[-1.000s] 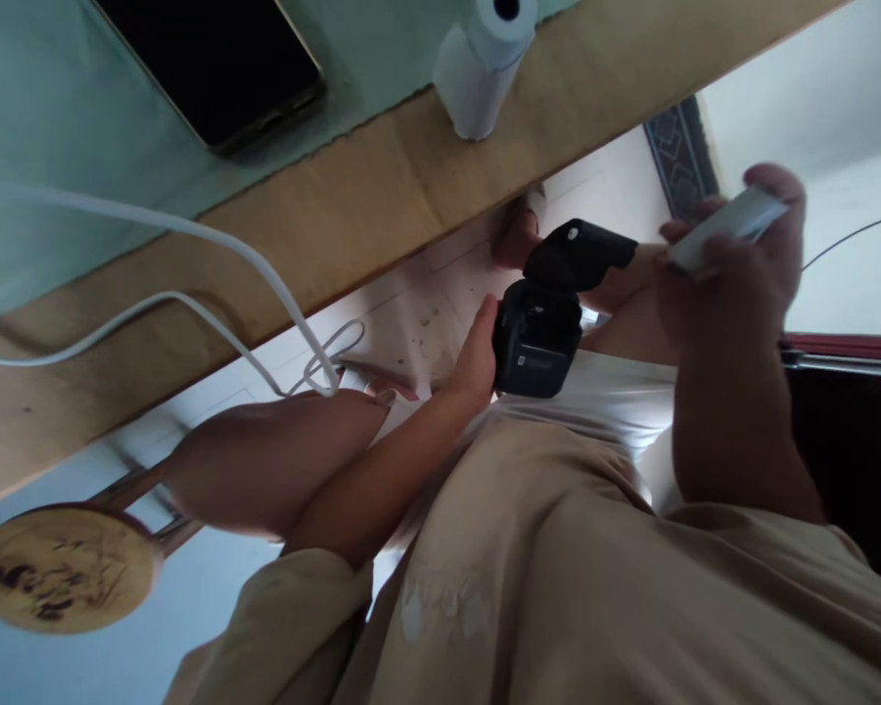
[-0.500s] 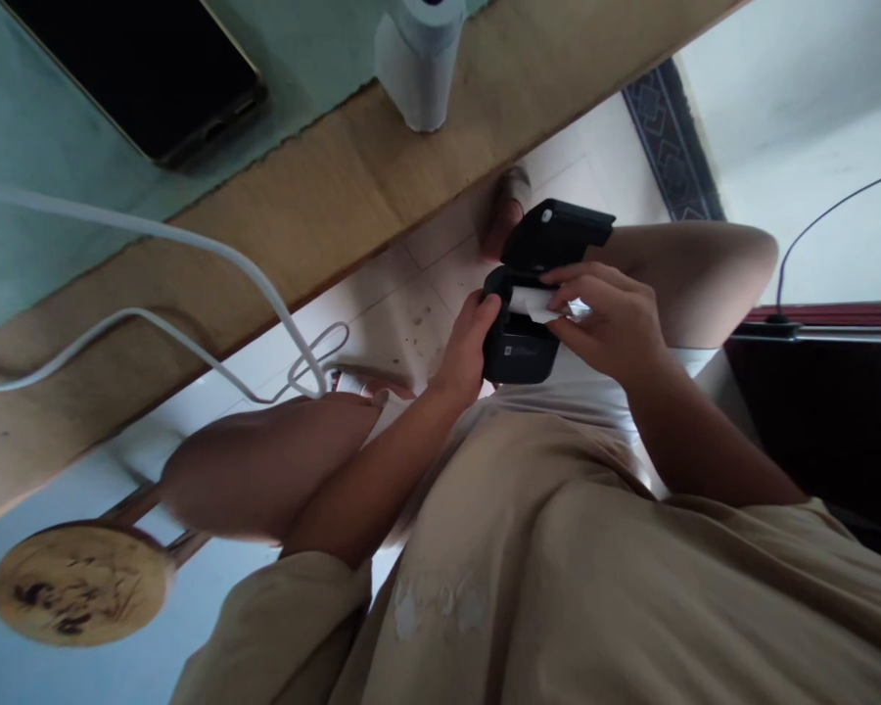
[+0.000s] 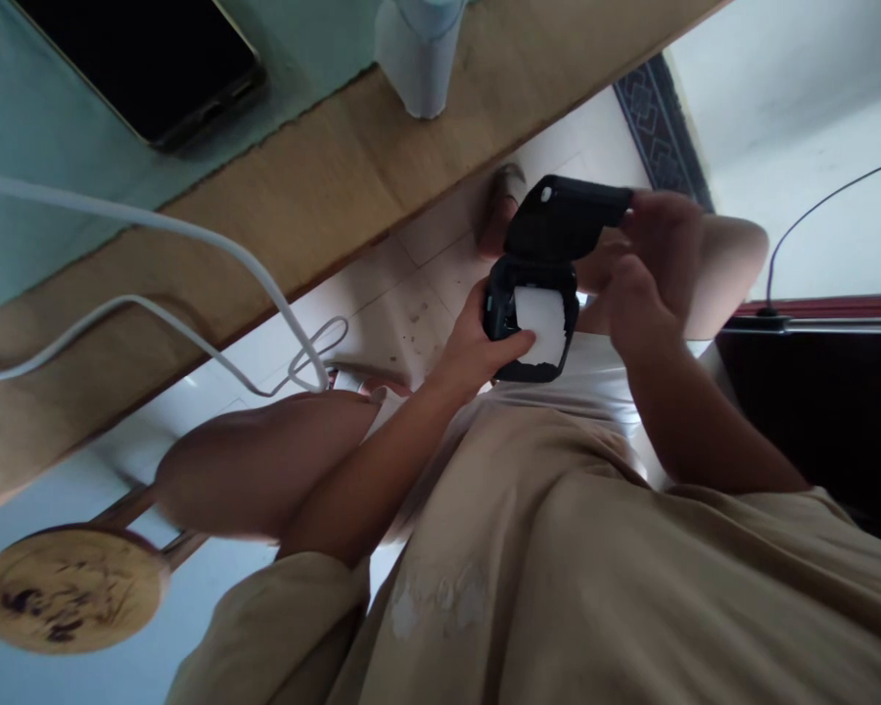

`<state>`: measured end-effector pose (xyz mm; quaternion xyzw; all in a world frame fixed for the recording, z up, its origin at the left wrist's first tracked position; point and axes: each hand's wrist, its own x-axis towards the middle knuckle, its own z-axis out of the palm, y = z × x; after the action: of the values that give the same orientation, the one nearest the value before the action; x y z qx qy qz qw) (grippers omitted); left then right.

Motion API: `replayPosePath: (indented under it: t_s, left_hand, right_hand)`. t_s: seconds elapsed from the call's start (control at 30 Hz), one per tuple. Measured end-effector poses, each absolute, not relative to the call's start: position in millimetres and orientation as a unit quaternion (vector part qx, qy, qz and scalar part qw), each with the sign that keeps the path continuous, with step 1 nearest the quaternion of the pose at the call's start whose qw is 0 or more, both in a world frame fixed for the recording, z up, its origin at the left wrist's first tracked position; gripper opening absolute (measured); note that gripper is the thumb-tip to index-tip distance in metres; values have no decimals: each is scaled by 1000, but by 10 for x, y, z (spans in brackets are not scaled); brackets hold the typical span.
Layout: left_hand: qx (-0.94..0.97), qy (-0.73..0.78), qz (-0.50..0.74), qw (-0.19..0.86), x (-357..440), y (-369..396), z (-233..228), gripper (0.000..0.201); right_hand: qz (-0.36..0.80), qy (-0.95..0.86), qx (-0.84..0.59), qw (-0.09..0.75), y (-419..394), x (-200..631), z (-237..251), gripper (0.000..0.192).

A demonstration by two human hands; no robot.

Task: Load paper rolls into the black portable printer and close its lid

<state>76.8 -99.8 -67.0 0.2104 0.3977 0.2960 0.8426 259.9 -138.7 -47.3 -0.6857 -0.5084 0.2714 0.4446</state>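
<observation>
A small black portable printer (image 3: 533, 370) is held over my lap, its hinged lid (image 3: 558, 220) swung up and away. Inside its bay lies white paper (image 3: 547, 311), with a torn lower edge hanging over the front of the body. My left hand (image 3: 485, 338) grips the printer from the left, its thumb pressed on the paper. At the lid's right edge is my right hand (image 3: 650, 264), smeared by motion. Its fingertips meet or nearly meet the lid, and whether they pinch it cannot be made out.
Ahead runs a wooden table edge (image 3: 382, 186) with a dark phone (image 3: 147, 64) and a white bottle-like object (image 3: 422, 64) on it. White cable (image 3: 212, 240) loops off the left side. A round wooden stool (image 3: 73, 592) stands lower left; a dark panel (image 3: 814, 421) is at right.
My right hand has left the paper and moved up and right to the lid's edge. The paper now lies over the printer's front, and my left thumb has shifted onto it.
</observation>
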Motion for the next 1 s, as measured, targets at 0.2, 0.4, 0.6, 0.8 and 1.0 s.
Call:
replayPosePath:
  t_s: [0.2, 0.4, 0.6, 0.8, 1.0]
  left_hand:
    - [265, 394, 287, 832, 740, -1011, -718, 61]
    - [278, 350, 283, 849, 718, -1027, -825, 67]
    - [178, 339, 313, 869, 761, -995, -822, 27]
    - [91, 374, 315, 868, 796, -992, -804, 23]
    - [94, 404, 329, 848, 846, -965, -818, 23]
  right_hand:
    - [387, -380, -673, 503, -1290, 2794, -610, 53]
    - [476, -410, -652, 425, -1400, 2741, -634, 58]
    - [398, -549, -654, 335, -1443, 2701, -676, 78]
    - [356, -586, -644, 341, -1439, 2679, -785, 71]
    - [320, -611, -631, 355, -1502, 2772, -817, 64]
